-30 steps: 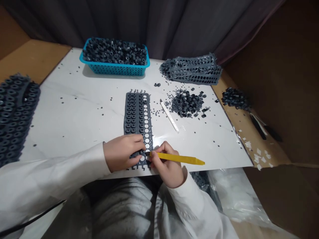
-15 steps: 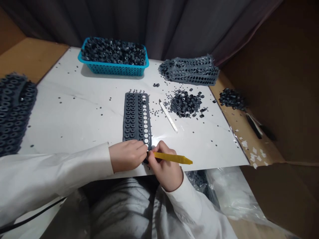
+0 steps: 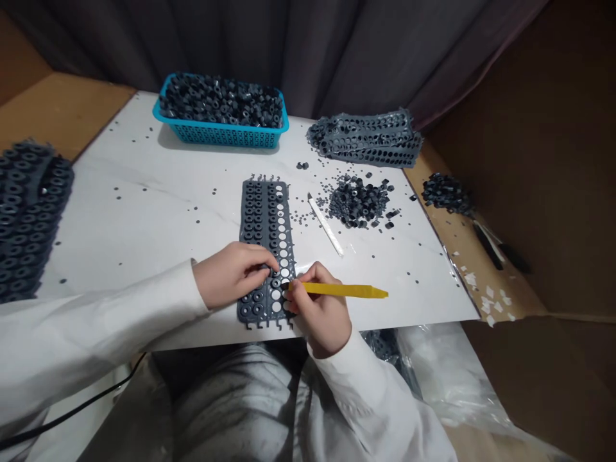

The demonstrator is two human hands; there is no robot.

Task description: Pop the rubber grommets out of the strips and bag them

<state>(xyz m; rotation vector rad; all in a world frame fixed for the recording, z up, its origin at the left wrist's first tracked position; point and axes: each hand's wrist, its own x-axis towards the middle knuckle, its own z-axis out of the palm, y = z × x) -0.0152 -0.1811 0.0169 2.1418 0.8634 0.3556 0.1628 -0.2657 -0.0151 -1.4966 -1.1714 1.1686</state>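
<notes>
A dark grey rubber sheet with rows of ring-shaped parts lies on the white board. White shows through the round holes along its right column and at the bottom of the column beside it. My left hand rests over the sheet's left side, thumb and forefinger slightly apart near a ring, with nothing visible between them. In my right hand is a yellow pen-shaped tool, gripped near its dark end, which sits at the sheet's lower right holes. The fingers partly cover that end.
A blue basket full of dark rings stands at the back. Stacked punched sheets, a pile of small parts and a white pen-like knife lie to the right. More ringed sheets lie at left.
Both hands have moved up the sheet, away from its near end, which now shows with open holes. My left fingers have loosened. The yellow tool has swung closer to level.
</notes>
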